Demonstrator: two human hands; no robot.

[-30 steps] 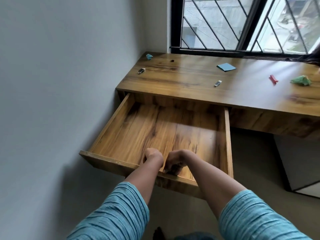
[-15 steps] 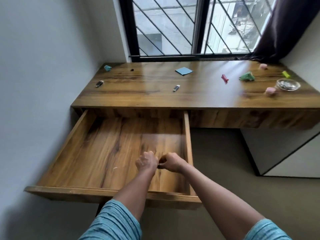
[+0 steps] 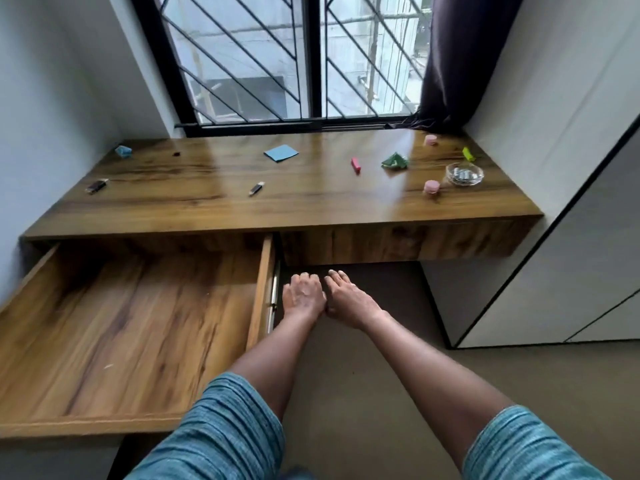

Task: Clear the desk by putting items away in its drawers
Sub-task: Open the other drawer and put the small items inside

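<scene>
The wooden desk carries scattered small items: a blue sticky note, two USB sticks, a blue paper wad, a red clip, a green paper wad, two pink round pieces, a yellow-green piece and a glass bowl. The left drawer is pulled far out and is nearly bare inside. The right drawer front is closed. My left hand and my right hand hover side by side just below that front, holding nothing.
A white cabinet stands against the desk's right end. A dark curtain hangs at the barred window behind the desk. A grey wall borders the open drawer's left side. The drawer's metal slide rail is next to my left hand.
Both hands left the front of the open left drawer and moved right, to below the right drawer front. The view swung right, so more of the desk shows.
</scene>
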